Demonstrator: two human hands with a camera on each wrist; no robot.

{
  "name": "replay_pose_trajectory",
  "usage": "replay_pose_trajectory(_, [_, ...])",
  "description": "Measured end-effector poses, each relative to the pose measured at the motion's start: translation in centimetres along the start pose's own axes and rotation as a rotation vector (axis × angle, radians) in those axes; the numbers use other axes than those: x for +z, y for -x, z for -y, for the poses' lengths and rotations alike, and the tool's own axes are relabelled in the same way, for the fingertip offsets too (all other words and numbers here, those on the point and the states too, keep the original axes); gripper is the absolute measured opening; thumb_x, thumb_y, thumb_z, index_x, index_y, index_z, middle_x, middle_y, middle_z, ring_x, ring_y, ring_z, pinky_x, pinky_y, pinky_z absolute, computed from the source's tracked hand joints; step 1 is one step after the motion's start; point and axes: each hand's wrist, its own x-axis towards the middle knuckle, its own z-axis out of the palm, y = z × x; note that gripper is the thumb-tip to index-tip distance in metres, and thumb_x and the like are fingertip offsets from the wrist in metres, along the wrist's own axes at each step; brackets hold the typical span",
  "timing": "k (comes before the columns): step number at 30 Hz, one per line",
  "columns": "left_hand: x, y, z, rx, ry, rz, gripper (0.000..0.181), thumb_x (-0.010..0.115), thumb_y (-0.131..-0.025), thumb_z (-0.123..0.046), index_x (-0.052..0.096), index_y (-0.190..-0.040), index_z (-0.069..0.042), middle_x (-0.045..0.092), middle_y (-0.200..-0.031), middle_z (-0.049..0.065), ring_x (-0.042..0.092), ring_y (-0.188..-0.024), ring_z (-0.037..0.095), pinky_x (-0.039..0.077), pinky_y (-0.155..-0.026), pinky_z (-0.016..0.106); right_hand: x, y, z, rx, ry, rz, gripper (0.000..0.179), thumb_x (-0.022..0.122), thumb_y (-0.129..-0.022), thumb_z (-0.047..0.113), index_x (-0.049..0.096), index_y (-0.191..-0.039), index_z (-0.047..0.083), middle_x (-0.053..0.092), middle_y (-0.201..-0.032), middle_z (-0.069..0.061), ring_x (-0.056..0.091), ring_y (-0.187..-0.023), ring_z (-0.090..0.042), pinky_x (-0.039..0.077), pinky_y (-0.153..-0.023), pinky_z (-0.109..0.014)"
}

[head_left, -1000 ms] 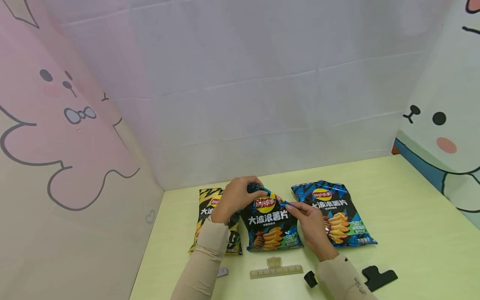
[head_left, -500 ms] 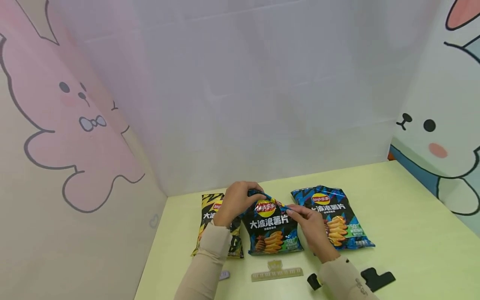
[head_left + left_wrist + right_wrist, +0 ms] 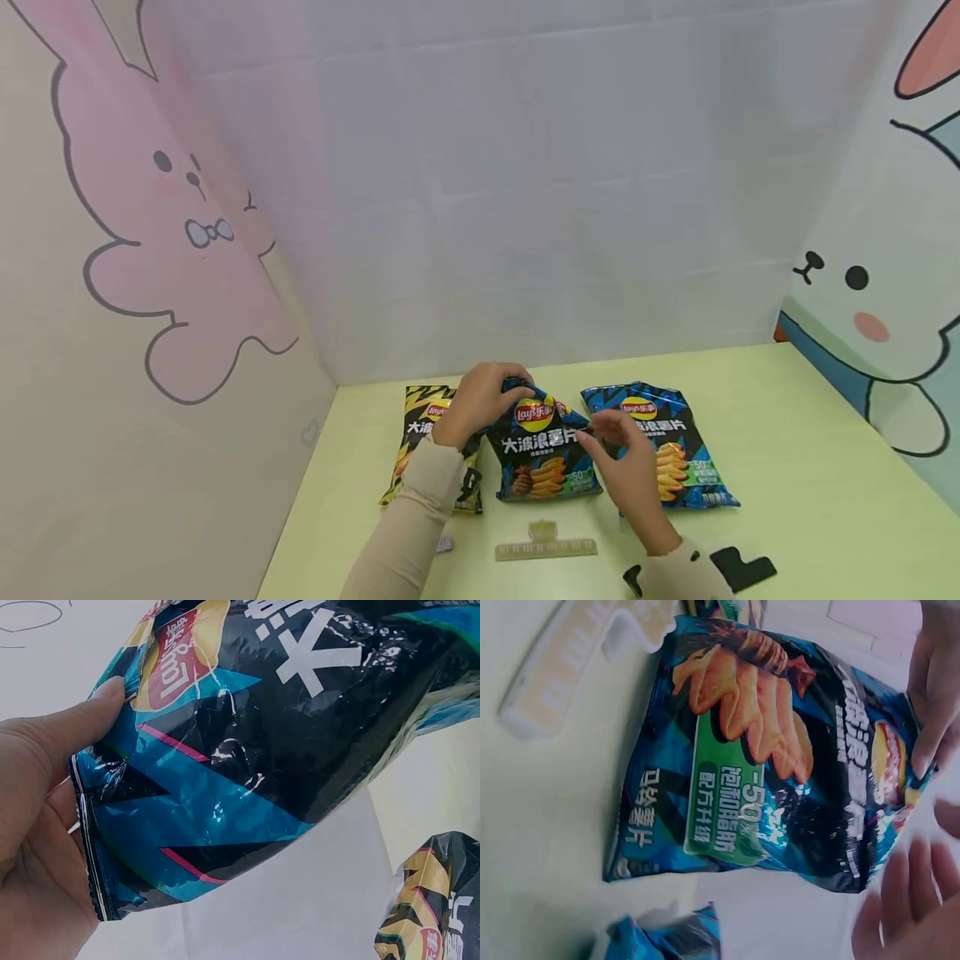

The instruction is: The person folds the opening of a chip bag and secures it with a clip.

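Note:
A black-and-blue chip bag (image 3: pixel 543 467) is upright in the middle of the table, its top edge folded over. My left hand (image 3: pixel 480 404) pinches the top left corner; in the left wrist view its thumb (image 3: pixel 111 690) presses on the foil near the logo. Beside the top right corner is my right hand (image 3: pixel 630 467), thumb and fingers parted. The right wrist view shows those fingers (image 3: pixel 922 881) loosely bent next to the bag's edge, with nothing between them. A yellow-and-black chip bag (image 3: pixel 416 425) lies partly behind my left forearm. Another blue chip bag (image 3: pixel 675 467) lies behind my right hand.
A long yellowish clip (image 3: pixel 546 548) with a crown-shaped handle lies in front of the middle bag. Near my right sleeve are a black clip (image 3: pixel 746 570) and a small black object (image 3: pixel 633 578). A purple piece (image 3: pixel 444 544) shows beside my left sleeve. White curtain (image 3: pixel 480 250) stands behind the table.
My right hand has let go of the bag's folded top edge and its fingers have spread apart. My left hand keeps its pinch. The head view has shifted slightly.

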Motion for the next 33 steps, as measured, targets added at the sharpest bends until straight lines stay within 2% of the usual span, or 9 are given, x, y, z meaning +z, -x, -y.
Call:
replay_pose_trajectory(2, [0.2, 0.0, 0.1, -0.003, -0.008, 0.010, 0.020, 0.067, -0.097, -0.033, 0.076, -0.111, -0.023, 0.076, -0.113, -0.002, 0.066, -0.076, 0.010, 0.054, -0.073, 0.028, 0.1, 0.9, 0.3, -0.076, 0.059, 0.143, 0.020, 0.080, -0.086, 0.015, 0.070, -0.103, 0.010, 0.071, -0.089, 0.001, 0.063, -0.079, -0.002, 0.055, -0.075, -0.027])
replay_pose_trajectory(4, [0.3, -0.1, 0.2, -0.002, -0.006, 0.018, 0.021, 0.066, -0.097, -0.033, 0.075, -0.113, -0.022, 0.077, -0.102, 0.000, 0.056, -0.061, 0.009, 0.046, -0.062, 0.024, 0.2, 1.6, 0.5, -0.110, 0.119, 0.353, 0.019, 0.080, -0.086, 0.015, 0.072, -0.102, 0.009, 0.070, -0.083, 0.004, 0.060, -0.071, 0.000, 0.054, -0.067, -0.025])
replay_pose_trajectory(7, [0.5, -0.2, 0.3, 0.004, 0.000, 0.023, 0.023, 0.065, -0.098, -0.032, 0.074, -0.116, -0.022, 0.075, -0.090, 0.002, 0.037, -0.049, 0.008, 0.033, -0.054, 0.022, 0.6, 2.3, 0.7, -0.085, 0.224, 0.638, 0.028, 0.081, -0.085, 0.018, 0.072, -0.109, 0.007, 0.067, -0.084, 0.002, 0.053, -0.066, -0.002, 0.046, -0.059, -0.023])
replay_pose_trajectory(8, [0.5, -0.2, 0.3, 0.006, -0.002, 0.022, 0.023, 0.065, -0.098, -0.032, 0.074, -0.116, -0.021, 0.075, -0.090, 0.002, 0.035, -0.049, 0.006, 0.032, -0.054, 0.022, 0.8, 2.6, 0.7, -0.066, 0.262, 0.704, 0.032, 0.081, -0.084, 0.019, 0.071, -0.112, 0.006, 0.066, -0.085, 0.001, 0.051, -0.066, -0.004, 0.043, -0.058, -0.023])
replay_pose_trajectory(10, [0.6, -0.2, 0.3, 0.014, -0.006, 0.016, 0.021, 0.065, -0.098, -0.030, 0.075, -0.115, -0.022, 0.076, -0.095, 0.000, 0.034, -0.050, 0.005, 0.032, -0.054, 0.021, 1.3, 3.2, 0.6, -0.034, 0.332, 0.781, 0.038, 0.083, -0.081, 0.021, 0.071, -0.114, 0.006, 0.065, -0.088, 0.001, 0.049, -0.068, -0.006, 0.040, -0.058, -0.025])
replay_pose_trajectory(13, [0.8, -0.1, 0.3, 0.026, -0.013, 0.014, 0.021, 0.065, -0.098, -0.030, 0.075, -0.114, -0.021, 0.077, -0.103, -0.001, 0.035, -0.051, 0.005, 0.033, -0.056, 0.021, 1.8, 4.0, 0.2, -0.021, 0.407, 0.810, 0.039, 0.084, -0.078, 0.019, 0.071, -0.113, 0.006, 0.065, -0.088, 0.001, 0.051, -0.070, -0.007, 0.041, -0.059, -0.027])
replay_pose_trajectory(20, [1.1, 0.0, 0.1, 0.053, 0.001, 0.017, 0.021, 0.065, -0.099, -0.029, 0.074, -0.115, -0.020, 0.076, -0.097, -0.001, 0.033, -0.050, 0.006, 0.032, -0.055, 0.021, 2.1, 5.1, -0.7, -0.123, 0.513, 0.751, 0.024, 0.082, -0.069, 0.007, 0.068, -0.088, 0.012, 0.061, -0.082, 0.002, 0.049, -0.071, -0.007, 0.042, -0.061, -0.028])
replay_pose_trajectory(27, [1.0, -0.2, 0.3, 0.049, -0.008, 0.010, 0.020, 0.064, -0.099, -0.029, 0.074, -0.114, -0.022, 0.074, -0.089, -0.002, 0.033, -0.048, 0.006, 0.030, -0.053, 0.021, 2.5, 5.1, -1.0, -0.128, 0.526, 0.754, 0.041, 0.081, -0.072, 0.005, 0.067, -0.110, 0.009, 0.062, -0.088, 0.002, 0.050, -0.073, -0.008, 0.042, -0.062, -0.029])
replay_pose_trajectory(33, [0.8, -0.5, 0.2, 0.068, -0.010, -0.014, 0.019, 0.064, -0.099, -0.029, 0.074, -0.113, -0.021, 0.075, -0.091, -0.001, 0.035, -0.052, 0.006, 0.031, -0.054, 0.021, 3.1, 5.2, -1.3, -0.149, 0.575, 0.712, 0.030, 0.083, -0.069, 0.003, 0.061, -0.086, 0.014, 0.051, -0.086, 0.004, 0.043, -0.071, -0.010, 0.040, -0.064, -0.028])
